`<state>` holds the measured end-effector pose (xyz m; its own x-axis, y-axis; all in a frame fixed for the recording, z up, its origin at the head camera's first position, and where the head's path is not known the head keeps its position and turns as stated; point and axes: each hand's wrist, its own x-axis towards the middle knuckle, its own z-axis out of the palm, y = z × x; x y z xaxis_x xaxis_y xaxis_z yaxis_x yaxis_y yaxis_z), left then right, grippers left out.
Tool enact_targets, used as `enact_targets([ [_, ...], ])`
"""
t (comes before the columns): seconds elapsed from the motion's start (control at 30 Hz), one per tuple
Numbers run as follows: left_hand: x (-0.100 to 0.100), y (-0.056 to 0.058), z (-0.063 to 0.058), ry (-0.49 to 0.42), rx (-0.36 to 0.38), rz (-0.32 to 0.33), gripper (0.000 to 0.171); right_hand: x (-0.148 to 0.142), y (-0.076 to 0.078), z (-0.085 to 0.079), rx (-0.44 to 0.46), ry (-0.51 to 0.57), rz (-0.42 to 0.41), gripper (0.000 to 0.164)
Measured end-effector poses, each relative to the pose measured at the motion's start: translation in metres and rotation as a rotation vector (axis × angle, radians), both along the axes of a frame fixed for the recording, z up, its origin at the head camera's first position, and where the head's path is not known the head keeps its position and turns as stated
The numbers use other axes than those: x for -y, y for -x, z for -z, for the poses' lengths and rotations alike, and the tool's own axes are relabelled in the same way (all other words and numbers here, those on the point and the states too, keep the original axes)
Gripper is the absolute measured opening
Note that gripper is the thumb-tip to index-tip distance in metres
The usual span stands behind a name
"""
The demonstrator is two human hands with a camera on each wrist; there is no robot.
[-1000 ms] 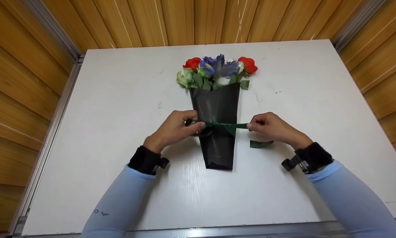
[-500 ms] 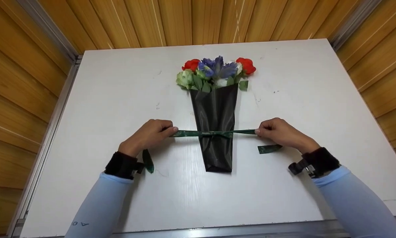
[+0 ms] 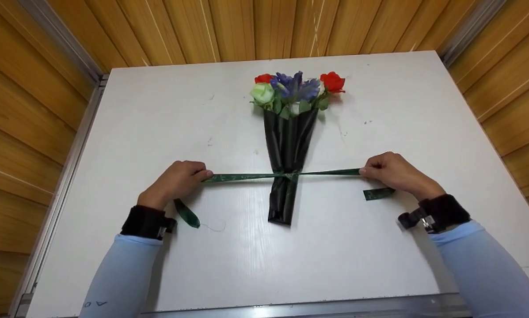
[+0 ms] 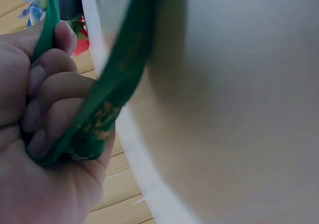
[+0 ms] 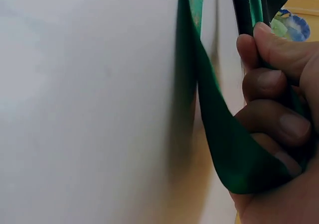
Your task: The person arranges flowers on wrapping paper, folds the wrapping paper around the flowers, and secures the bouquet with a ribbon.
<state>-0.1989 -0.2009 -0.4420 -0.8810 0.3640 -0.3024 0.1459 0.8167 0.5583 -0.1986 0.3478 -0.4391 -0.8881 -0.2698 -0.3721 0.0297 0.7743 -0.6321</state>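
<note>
A bouquet in black wrapping (image 3: 291,137) lies on the white table, its red, purple and pale green flowers (image 3: 295,88) toward the back. Around its lower part runs a green ribbon (image 3: 242,177), crossed at the middle and stretched taut to both sides, cinching the wrap narrow. My left hand (image 3: 176,183) grips one length on the left. On the other side my right hand (image 3: 394,172) pinches the opposite length between thumb and forefinger. Loose ribbon trails below each hand. In the wrist views, the ribbon (image 4: 107,109) passes through the curled left fingers, and the right fingers (image 5: 269,117) likewise curl round it.
The white table (image 3: 335,256) has a metal rail (image 3: 313,306) along its front edge. Wood-slat panels (image 3: 237,31) stand at the back and both sides. A thin loose thread (image 3: 215,229) lies left of the bouquet's base.
Both hands have moved apart, the left much farther, drawing the ribbon taut. The black wrap has gathered into a narrow waist, and the bouquet's base has shifted slightly left.
</note>
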Motion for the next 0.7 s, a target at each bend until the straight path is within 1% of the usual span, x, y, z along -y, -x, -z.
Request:
enact_targets([
  [0.13,0.001,0.001,-0.001,0.002,0.010,-0.001,0.031,-0.008,0.002,0.000,-0.015,-0.025,0.002,0.025],
  [0.27,0.003,0.001,-0.002,-0.002,0.020,-0.006,0.033,-0.013,0.006,0.000,-0.024,-0.046,-0.013,0.027],
  [0.47,0.006,-0.001,0.000,-0.014,0.027,0.002,0.033,-0.018,0.013,-0.003,-0.043,-0.087,-0.029,0.024],
  [0.57,0.006,-0.003,0.001,-0.002,0.000,0.002,0.032,-0.016,0.014,-0.003,-0.058,-0.120,-0.048,0.024],
  [0.7,0.002,-0.002,0.000,0.030,-0.073,-0.011,0.030,-0.009,0.012,-0.005,-0.097,-0.241,-0.111,0.024],
])
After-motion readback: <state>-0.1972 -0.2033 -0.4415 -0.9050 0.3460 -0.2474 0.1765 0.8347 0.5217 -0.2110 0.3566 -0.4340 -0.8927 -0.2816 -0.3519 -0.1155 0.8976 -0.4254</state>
